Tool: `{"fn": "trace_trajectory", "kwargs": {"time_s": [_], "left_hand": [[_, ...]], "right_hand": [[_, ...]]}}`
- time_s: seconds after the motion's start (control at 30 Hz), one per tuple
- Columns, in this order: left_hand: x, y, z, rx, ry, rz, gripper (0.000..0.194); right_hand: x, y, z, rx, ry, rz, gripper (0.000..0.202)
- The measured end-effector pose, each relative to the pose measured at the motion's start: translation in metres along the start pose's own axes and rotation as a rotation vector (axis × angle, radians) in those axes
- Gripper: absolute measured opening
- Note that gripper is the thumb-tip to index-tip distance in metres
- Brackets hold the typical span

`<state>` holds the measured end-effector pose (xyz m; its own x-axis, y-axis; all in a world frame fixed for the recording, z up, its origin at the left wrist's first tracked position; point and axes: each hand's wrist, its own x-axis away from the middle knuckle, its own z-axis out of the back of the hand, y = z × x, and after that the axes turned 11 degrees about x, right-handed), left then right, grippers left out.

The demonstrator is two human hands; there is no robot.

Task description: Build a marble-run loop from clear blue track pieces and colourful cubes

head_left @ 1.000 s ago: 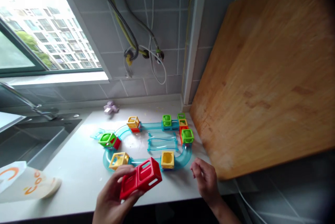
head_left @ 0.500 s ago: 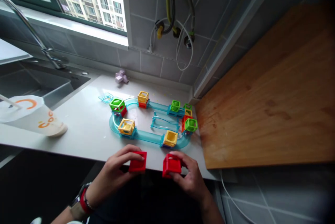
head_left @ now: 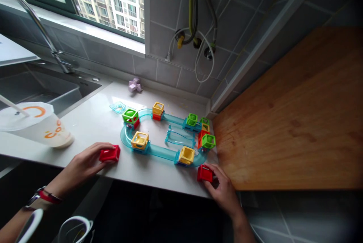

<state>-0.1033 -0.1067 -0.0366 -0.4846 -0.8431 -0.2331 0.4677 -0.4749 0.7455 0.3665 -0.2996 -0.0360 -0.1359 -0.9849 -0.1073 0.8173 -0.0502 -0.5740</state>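
Note:
My left hand grips a red toy block at the counter, left of a loop of clear blue track. Near the counter's front right, my right hand is closed on another red open-framed block, just below the track's right bend. Yellow blocks and green blocks stand along the loop, some on red or orange ones. Inside the loop lies a loose clear blue piece. Another clear piece rests outside it at the back left.
A plastic drink cup with a straw stands at the left, by the sink and faucet. A small lilac object sits near the back wall. A wooden board borders the right side.
My hands have moved apart, each carrying its red block: the left one leftward, the right one rightward. Both blocks are now at the counter. The view has shifted slightly.

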Motion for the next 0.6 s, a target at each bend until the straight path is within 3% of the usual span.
{"fn": "trace_trajectory", "kwargs": {"time_s": [0.17, 0.33, 0.47, 0.6], "left_hand": [[-0.004, -0.011, -0.002, -0.125, 0.121, -0.006, 0.047], [0.001, 0.007, -0.005, -0.068, 0.280, -0.020, 0.061], [-0.003, 0.040, -0.003, 0.014, 0.466, -0.118, 0.030], [-0.014, 0.071, -0.019, 0.079, 0.592, -0.138, 0.012]], "right_hand": [[0.000, 0.004, 0.000, 0.099, -0.027, 0.033, 0.060], [0.012, 0.010, 0.000, 0.138, 0.152, 0.043, 0.063], [0.016, 0.008, 0.011, 0.110, 0.331, 0.116, 0.042], [0.001, -0.022, 0.025, 0.032, 0.486, 0.145, 0.025]]}}
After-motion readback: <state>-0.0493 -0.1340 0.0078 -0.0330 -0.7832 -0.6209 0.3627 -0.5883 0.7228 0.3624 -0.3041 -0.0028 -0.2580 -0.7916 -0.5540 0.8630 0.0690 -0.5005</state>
